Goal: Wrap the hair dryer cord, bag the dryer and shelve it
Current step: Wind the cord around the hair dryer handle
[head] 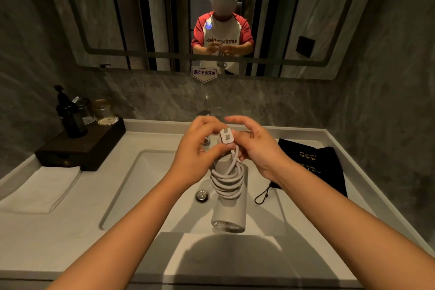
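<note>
From the head view, both hands are raised over the white sink basin (pixel 146 183). The left hand (pixel 200 146) pinches the white plug (pixel 226 139) between thumb and fingers, prongs facing the camera. The right hand (pixel 256 148) curls its fingers around the upper handle of the pale grey hair dryer (pixel 229 214), which hangs barrel-down above the basin, near the drain (pixel 202 196). The white cord (pixel 227 180) is coiled in several loops around the handle. On the tabletop (pixel 47 231) to the right lies the black drawstring bag (pixel 315 167), flat, apart from the dryer. A folded white towel (pixel 44 188) lies at the left, a dark tray (pixel 82 148) with bottles beyond it.
</note>
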